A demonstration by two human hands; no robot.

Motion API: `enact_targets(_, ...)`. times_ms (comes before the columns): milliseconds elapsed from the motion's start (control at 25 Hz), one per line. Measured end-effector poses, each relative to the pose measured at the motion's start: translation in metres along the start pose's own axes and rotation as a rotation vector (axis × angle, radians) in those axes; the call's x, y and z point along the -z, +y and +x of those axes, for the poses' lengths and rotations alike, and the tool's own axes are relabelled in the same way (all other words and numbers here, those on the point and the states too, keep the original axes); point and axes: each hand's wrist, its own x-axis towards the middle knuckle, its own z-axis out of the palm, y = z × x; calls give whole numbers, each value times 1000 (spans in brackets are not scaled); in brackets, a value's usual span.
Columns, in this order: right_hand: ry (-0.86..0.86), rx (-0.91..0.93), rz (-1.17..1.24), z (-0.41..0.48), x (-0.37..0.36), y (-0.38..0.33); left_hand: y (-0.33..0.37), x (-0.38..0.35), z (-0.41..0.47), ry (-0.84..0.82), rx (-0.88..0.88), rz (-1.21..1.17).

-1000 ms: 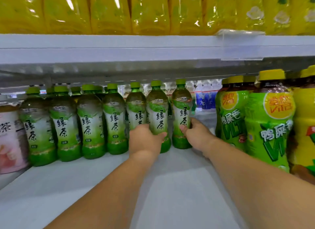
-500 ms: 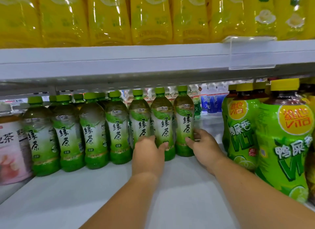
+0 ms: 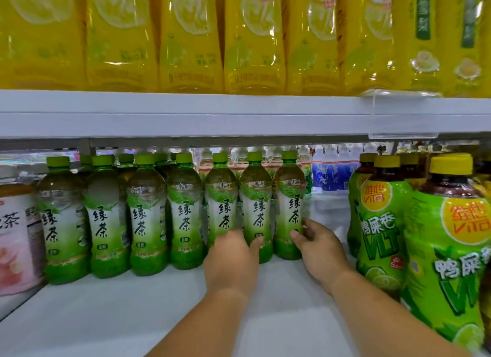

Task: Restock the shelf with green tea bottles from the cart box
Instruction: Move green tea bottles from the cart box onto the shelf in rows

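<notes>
A row of green tea bottles (image 3: 148,223) with green caps stands at the back of the white lower shelf (image 3: 132,311). My left hand (image 3: 231,258) wraps the lower part of the second bottle from the right (image 3: 256,197), its thumb across the front, and hides the base of the neighbouring bottle (image 3: 221,194). My right hand (image 3: 318,247) grips the rightmost green tea bottle (image 3: 289,194) low down, thumb in front and fingers round its right side. Both bottles stand upright on the shelf. The cart box is out of view.
Large green Vita bottles (image 3: 382,223) with yellow caps crowd the shelf's right side. A pink-labelled tea bottle (image 3: 16,239) stands at the far left. Yellow lemon-tea packs (image 3: 186,37) fill the upper shelf (image 3: 186,115), whose edge carries a clear price holder (image 3: 441,117).
Both hands stay on the same two rightmost bottles, which now sit in line with the row. My view has moved closer and tilted up, so the upper shelf fills more of the frame.
</notes>
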Motion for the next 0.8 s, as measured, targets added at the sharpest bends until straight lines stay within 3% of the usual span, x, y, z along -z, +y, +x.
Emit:
enact_targets(480, -2, -12, -32, -3, 3, -5, 6, 12, -6, -36, 41, 78)
enact_targets(800, 3, -11, -130, 0, 4, -6, 5, 18, -10, -105, 86, -125)
